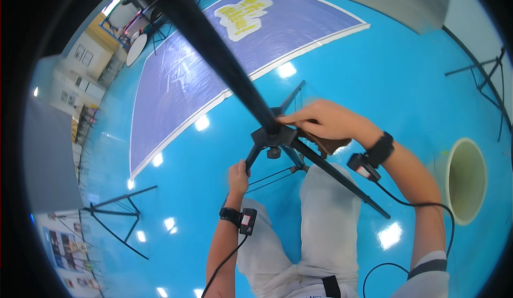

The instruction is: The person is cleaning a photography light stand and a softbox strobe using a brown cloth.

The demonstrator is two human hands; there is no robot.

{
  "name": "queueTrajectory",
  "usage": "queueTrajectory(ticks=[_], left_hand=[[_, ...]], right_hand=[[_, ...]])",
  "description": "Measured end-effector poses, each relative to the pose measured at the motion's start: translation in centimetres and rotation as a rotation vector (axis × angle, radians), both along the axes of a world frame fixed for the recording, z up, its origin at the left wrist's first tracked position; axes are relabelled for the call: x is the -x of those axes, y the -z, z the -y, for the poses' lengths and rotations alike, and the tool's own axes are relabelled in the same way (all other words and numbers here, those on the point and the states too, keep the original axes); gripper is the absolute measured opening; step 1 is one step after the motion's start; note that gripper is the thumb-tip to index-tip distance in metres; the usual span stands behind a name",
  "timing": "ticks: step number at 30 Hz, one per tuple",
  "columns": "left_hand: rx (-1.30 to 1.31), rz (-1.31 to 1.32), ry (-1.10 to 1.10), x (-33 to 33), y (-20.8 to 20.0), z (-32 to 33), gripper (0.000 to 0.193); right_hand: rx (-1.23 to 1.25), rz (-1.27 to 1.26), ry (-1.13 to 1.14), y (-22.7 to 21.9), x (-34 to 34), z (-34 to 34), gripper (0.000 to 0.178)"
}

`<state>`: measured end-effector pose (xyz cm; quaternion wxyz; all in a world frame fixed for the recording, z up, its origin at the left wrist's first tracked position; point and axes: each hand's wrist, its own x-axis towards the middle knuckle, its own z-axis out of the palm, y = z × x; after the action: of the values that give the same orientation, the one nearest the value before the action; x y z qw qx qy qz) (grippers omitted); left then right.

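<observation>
A black tripod stand point(230, 71) stands in front of me, its thick pole rising toward the upper left. Its legs spread from a hub point(273, 136) low on the pole. My left hand point(238, 178) is closed round the leg on the left, just below the hub. My right hand point(324, 119) is at the pole's right side, its fingertips touching the pole just above the hub. Bunched under that palm is a brown cloth point(332, 146), held in the hand and partly hidden by it. A knob point(273, 152) shows under the hub.
A cream bin point(467, 183) stands at the right. Other black tripod legs point(125, 212) are at the left, with another stand point(489, 79) at the far right. A purple sheet with a white border point(176, 95) lies on the glossy blue floor point(395, 84).
</observation>
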<state>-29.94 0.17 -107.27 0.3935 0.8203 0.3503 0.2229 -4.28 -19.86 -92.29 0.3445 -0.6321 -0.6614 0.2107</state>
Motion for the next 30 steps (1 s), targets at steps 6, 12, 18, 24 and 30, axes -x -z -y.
queueTrajectory(ticks=[6, 12, 18, 24, 30], left_hand=[[-0.032, 0.054, 0.041, -0.3, -0.7, 0.9, 0.056], [-0.049, 0.047, 0.050, -1.2, -0.9, 1.4, 0.055], [0.005, 0.033, 0.039, -1.6, -1.2, 1.7, 0.057], [-0.007, 0.020, 0.052, -2.5, -1.0, 2.4, 0.058], [0.029, 0.049, 0.059, -2.2, -0.9, 1.9, 0.059]], right_hand=[[-0.280, 0.311, 0.190, -0.4, 3.2, 2.4, 0.024], [-0.489, 0.690, 0.407, 0.1, 8.7, -0.5, 0.019], [-0.177, 0.714, 0.538, 0.3, 10.9, -2.3, 0.029], [0.087, 0.600, 0.582, -0.7, 11.1, -0.1, 0.039], [0.087, 0.669, 0.639, -1.1, 11.7, -3.2, 0.038]])
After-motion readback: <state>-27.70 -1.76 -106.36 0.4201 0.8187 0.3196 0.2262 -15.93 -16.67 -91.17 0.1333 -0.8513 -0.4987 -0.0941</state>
